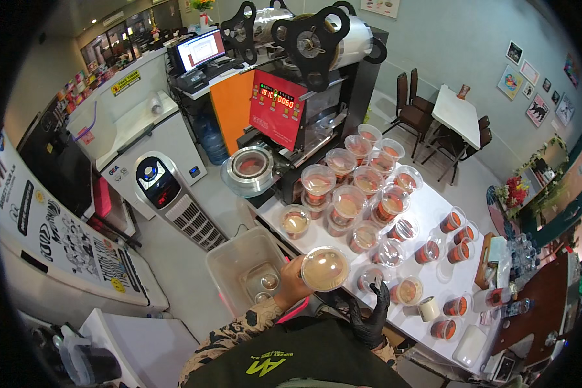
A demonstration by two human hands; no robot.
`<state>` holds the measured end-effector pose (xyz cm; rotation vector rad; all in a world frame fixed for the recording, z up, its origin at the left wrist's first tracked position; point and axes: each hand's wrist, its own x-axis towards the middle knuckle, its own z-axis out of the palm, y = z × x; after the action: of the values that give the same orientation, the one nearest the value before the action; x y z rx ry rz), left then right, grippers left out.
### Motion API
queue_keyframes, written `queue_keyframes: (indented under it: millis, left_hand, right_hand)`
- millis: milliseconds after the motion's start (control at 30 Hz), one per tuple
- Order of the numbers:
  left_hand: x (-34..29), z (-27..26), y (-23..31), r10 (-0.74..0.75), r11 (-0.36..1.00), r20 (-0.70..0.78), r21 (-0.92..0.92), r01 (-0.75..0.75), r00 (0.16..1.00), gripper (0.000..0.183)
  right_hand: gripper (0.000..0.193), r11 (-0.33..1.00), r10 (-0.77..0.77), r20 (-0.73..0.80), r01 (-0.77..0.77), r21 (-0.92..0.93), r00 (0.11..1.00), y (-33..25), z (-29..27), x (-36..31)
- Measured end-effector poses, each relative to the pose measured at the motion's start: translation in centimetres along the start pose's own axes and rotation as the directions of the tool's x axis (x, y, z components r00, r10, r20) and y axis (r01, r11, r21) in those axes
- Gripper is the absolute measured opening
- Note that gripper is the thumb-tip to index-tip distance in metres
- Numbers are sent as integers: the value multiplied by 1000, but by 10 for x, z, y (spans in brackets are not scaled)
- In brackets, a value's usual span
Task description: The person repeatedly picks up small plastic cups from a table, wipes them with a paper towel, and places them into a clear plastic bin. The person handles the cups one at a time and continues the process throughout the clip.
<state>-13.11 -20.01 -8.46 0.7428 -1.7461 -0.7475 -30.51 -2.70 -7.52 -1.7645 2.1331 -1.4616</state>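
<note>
My left hand (293,284) is bare and closed around the side of a clear plastic cup (325,269) with a light brown drink in it. The cup is held up at the table's near edge, its round top facing me. My right hand (370,320), in a black glove, is open with thumb and fingers apart and holds nothing I can make out. Its fingertips are beside a clear cup (370,278) on the white table. Another cup with a light brown, frothy drink (408,291) stands just right of that hand.
Many filled cups (349,202) crowd the white table (427,330), some stacked. A cup sealing machine (277,110) with a red panel stands behind them, its cup holder (251,165) extended. Below left is a translucent bin (229,265). A white tape roll (428,309) lies at right.
</note>
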Motion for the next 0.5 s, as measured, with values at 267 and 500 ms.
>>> queue_keyframes:
  millis: [267, 500]
  left_hand:
    - [-5, 8, -4, -336, 749, 208, -533, 395, 918, 69]
    - [-13, 2, 0, -331, 242, 514, -764, 598, 791, 94]
  right_hand:
    - [73, 856, 194, 3, -171, 489, 981, -5, 6, 8]
    - [37, 696, 245, 104, -250, 673, 964, -24, 2, 42]
